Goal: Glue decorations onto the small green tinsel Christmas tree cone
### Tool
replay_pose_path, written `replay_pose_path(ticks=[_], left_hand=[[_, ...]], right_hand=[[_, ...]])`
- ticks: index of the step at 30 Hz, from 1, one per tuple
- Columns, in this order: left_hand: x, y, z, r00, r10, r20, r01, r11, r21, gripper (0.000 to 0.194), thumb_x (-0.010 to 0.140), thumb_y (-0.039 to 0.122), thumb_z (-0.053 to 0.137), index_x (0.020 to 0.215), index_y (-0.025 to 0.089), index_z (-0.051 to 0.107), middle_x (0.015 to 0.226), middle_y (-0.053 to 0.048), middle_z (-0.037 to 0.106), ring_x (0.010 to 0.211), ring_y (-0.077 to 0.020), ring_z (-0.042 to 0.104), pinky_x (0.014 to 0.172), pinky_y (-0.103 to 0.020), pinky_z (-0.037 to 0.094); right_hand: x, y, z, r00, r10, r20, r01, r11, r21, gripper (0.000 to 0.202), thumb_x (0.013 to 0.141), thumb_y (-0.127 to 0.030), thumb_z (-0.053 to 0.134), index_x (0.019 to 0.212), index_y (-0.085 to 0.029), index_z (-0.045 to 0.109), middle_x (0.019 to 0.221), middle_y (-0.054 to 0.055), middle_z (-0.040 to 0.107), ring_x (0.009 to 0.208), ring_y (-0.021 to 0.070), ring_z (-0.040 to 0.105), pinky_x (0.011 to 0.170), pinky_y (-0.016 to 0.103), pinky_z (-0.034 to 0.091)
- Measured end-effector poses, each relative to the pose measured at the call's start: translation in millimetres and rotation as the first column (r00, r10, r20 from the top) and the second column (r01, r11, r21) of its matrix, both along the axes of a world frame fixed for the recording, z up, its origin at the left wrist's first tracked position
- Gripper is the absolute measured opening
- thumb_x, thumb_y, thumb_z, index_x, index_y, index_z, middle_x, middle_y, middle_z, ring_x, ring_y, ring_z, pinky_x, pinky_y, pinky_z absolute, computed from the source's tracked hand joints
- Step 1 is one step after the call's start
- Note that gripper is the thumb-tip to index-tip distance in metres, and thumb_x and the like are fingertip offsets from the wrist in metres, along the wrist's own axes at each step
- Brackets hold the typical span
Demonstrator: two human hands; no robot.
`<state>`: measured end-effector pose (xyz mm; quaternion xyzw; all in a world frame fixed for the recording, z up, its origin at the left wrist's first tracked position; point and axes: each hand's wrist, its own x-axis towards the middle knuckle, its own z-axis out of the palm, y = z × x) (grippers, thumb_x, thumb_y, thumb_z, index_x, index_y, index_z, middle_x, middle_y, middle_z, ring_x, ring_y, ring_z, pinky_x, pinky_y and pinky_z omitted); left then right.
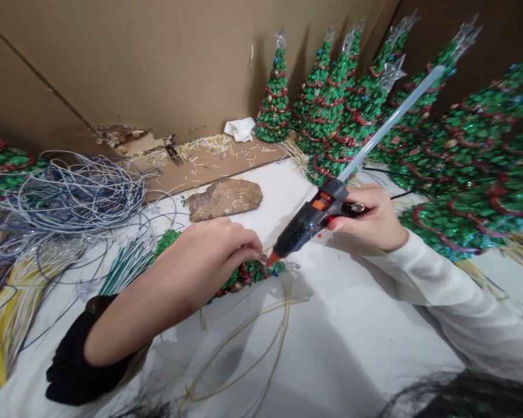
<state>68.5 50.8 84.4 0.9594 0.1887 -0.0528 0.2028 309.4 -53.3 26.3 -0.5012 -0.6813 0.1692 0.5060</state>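
My left hand (209, 258) grips a small green tree (244, 274) with red bead trim, lying on its side on the white table (353, 337). My right hand (377, 217) holds a black glue gun (314, 220) with an orange trigger. Its orange nozzle touches the tree's tip beside my left fingertips. A clear glue stick (392, 122) juts out of the gun's back, up and to the right.
Several finished green trees (331, 98) with silver stars stand at the back and right. Tangled blue, white and yellow wires (70, 197) fill the left. A brown flat scrap (224, 198) lies behind my hands. Cardboard walls (157, 64) close the back; a white tissue (240, 129) lies there.
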Motion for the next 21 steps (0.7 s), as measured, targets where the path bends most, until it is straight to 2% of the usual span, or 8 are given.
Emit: replay_pose_path(ticks=[3, 9, 16, 21], left_hand=[[0.4, -0.2, 1.3, 1.0, 0.0, -0.006, 0.0, 1.0, -0.01, 0.028, 0.091, 0.029, 0.044, 0.084, 0.026, 0.071, 0.083, 0.0, 0.07, 0.082, -0.0153, 0.063, 0.076, -0.025, 0.045], [-0.5, 0.4, 0.3, 1.0, -0.002, 0.016, 0.002, 1.0, -0.007, 0.027, 0.091, 0.03, 0.045, 0.086, 0.025, 0.071, 0.084, 0.0, 0.071, 0.082, -0.0158, 0.063, 0.076, -0.025, 0.046], [-0.2, 0.2, 0.7, 1.0, 0.003, -0.005, -0.003, 1.0, -0.012, 0.027, 0.091, 0.029, 0.045, 0.085, 0.026, 0.071, 0.085, 0.0, 0.071, 0.081, -0.0157, 0.063, 0.076, -0.025, 0.045], [0.1, 0.2, 0.6, 1.0, 0.002, -0.007, -0.002, 1.0, 0.0, 0.027, 0.091, 0.03, 0.045, 0.087, 0.026, 0.071, 0.085, 0.0, 0.071, 0.082, -0.0157, 0.063, 0.076, -0.025, 0.045]], right_hand=[[-0.9, 0.1, 0.3, 1.0, 0.014, -0.003, -0.013, 1.0, 0.019, 0.033, 0.074, -0.051, 0.07, 0.072, -0.018, 0.069, 0.052, -0.005, 0.057, 0.041, 0.0056, 0.041, 0.038, 0.02, 0.032], [1.4, -1.2, -0.9, 0.999, -0.046, -0.002, 0.045, 0.997, -0.061, 0.039, 0.07, -0.058, 0.07, 0.072, -0.02, 0.07, 0.051, -0.004, 0.056, 0.043, 0.0082, 0.043, 0.04, 0.022, 0.035], [-0.2, -1.4, 0.3, 1.0, 0.02, -0.014, -0.02, 1.0, 0.008, 0.029, 0.074, -0.05, 0.071, 0.075, -0.021, 0.07, 0.055, -0.004, 0.06, 0.043, 0.0071, 0.044, 0.041, 0.022, 0.035], [1.7, -1.4, 1.2, 1.0, -0.013, 0.004, 0.013, 1.0, -0.016, 0.032, 0.073, -0.054, 0.07, 0.073, -0.021, 0.07, 0.052, -0.005, 0.057, 0.041, 0.0074, 0.042, 0.039, 0.022, 0.034]])
